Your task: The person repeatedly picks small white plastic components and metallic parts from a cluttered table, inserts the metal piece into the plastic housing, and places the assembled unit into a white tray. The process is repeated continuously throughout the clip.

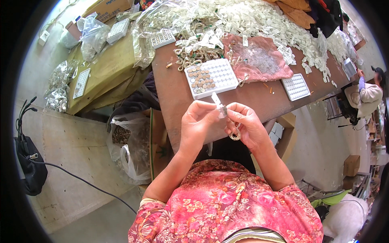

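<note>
Both hands met at the centre of the frame, just below the table's [259, 101] near edge. The left hand [198, 121] and the right hand [245, 123] pinched a small clear packet [219, 106] between their fingertips, its white end sticking up. A coiled gold chain [235, 135] dangled under the right hand's fingers. Just above them sat a white tray [227, 75], its left cells filled with brownish pieces [201, 79]. Heaps of clear packets [259, 20] covered the upper frame.

Brown worktable [259, 101], concrete floor [73, 162] (daylit), cardboard boxes [351, 165].
</note>
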Available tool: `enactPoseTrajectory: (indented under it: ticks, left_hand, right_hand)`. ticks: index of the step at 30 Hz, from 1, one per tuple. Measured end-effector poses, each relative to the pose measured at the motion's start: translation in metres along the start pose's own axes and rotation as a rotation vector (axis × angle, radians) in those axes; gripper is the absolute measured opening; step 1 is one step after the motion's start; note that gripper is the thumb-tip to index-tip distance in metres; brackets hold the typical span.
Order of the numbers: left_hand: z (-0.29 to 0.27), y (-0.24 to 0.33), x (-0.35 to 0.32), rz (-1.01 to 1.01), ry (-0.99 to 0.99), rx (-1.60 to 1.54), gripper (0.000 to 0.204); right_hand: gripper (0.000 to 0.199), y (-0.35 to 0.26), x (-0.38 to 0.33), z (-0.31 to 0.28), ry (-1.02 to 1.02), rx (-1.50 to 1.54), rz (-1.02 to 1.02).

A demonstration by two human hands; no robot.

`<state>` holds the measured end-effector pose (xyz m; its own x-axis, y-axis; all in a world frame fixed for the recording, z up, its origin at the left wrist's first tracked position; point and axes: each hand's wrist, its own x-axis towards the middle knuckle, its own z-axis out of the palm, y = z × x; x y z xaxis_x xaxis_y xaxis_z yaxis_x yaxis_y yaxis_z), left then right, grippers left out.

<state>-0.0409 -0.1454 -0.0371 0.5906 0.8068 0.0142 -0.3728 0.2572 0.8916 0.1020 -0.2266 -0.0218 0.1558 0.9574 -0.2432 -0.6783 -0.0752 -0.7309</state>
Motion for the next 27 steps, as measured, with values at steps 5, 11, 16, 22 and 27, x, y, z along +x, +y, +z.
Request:
enactPoseTrajectory:
  ticks: [5, 11, 16, 22, 27]
  left_hand:
    - [0.002, 0.002, -0.002, 0.002, 0.021, 0.101, 0.013]
    - [-0.006, 0.010, -0.003, -0.058, -0.122, 0.253, 0.016]
    - [-0.016, 0.018, -0.002, -0.185, -0.401, 0.133, 0.019]
    - [-0.011, 0.011, -0.004, -0.192, -0.522, 0.033, 0.017]
    - [0.001, 0.003, -0.018, -0.036, -0.091, 0.185, 0.014]
  right_hand:
    - [0.012, -0.001, -0.003, 0.002, 0.063, -0.191, -0.064]
    - [0.012, -0.021, -0.012, 0.001, -0.045, -0.467, -0.040]
    - [0.014, -0.031, -0.011, -0.008, -0.205, -0.443, 0.113]
    - [0.020, -0.010, -0.001, -0.021, -0.288, -0.241, 0.232]
    - [0.017, -0.007, -0.008, -0.015, -0.076, -0.268, 0.110]
